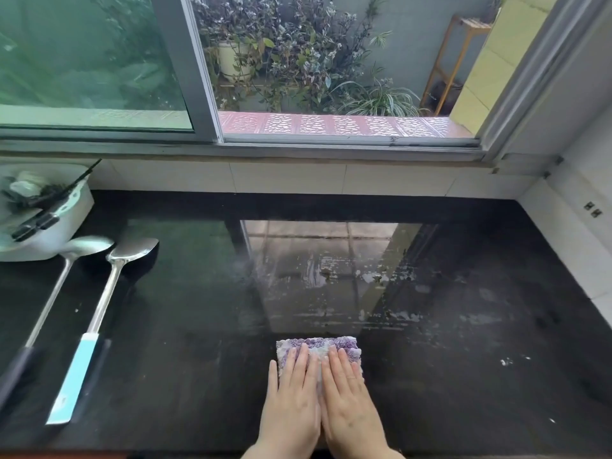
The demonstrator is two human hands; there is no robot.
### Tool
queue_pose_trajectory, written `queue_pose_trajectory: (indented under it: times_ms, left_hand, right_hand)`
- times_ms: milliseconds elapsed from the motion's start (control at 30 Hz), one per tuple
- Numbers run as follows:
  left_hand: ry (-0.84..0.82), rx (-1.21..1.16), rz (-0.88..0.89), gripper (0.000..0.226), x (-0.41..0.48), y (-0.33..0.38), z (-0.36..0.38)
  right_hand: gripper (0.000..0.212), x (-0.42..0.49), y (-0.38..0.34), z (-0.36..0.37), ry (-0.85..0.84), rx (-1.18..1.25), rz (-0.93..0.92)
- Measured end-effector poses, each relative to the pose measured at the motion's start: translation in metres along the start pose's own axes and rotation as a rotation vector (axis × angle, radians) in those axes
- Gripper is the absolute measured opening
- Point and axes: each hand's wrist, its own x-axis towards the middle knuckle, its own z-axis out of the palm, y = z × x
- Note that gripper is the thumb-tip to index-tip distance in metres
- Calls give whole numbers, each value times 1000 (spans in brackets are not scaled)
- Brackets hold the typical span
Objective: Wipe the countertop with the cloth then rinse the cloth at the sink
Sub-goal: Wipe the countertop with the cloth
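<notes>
Cloth (318, 346), purple and white and folded to a small pad, lies on the black countertop (198, 326) near its front edge, about midway across. Left hand (293, 399) and right hand (347, 402) rest on it side by side, touching each other, palms down, with fingers straight and close together. They press flat and grip nothing, and they cover the near half of the pad.

Just beyond the cloth, wet streaks (331, 286) and pale smears mark the glossy surface, which reflects the window (99, 61).

Well to the left, apart from the cloth, two long utensils lie at a slant with their bowls pointing to the rear. One is a metal ladle (49, 303) with a dark handle, the other a metal spatula (99, 319) with a light blue handle. Behind them at the left edge stands a white pot (66, 226) holding dark items, possibly brushes; the view is too blurred to tell.

White wall tiles (284, 177) back the countertop. Potted plants (291, 54) and a wooden stand (453, 61) show through the open pane.
</notes>
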Motion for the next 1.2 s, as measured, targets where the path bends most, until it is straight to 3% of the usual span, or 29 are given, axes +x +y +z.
queue_pose_trajectory:
  times_ms: [167, 300, 433, 600, 767, 1067, 1200]
  left_hand:
    - [81, -28, -15, 49, 11, -4, 13]
    - [87, -68, -63, 58, 37, -8, 14]
    - [81, -43, -58, 53, 73, -9, 9]
    - [-17, 58, -134, 62, 121, -20, 10]
    - [-36, 65, -181, 53, 168, -35, 14]
    - [-56, 35, -177, 56, 253, -55, -2]
    - [-66, 43, -152, 56, 292, -67, -11]
  right_hand:
    - [62, 9, 4, 9, 42, -79, 56]
    - [58, 27, 15, 17, -18, -145, 63]
    - [50, 60, 30, 18, -88, -125, 65]
    - [56, 107, 44, 21, -195, -172, 43]
    - [64, 157, 61, 29, -327, -74, 34]
    - [83, 238, 97, 52, -342, -23, 9]
    - [82, 275, 109, 59, -337, 10, 27]
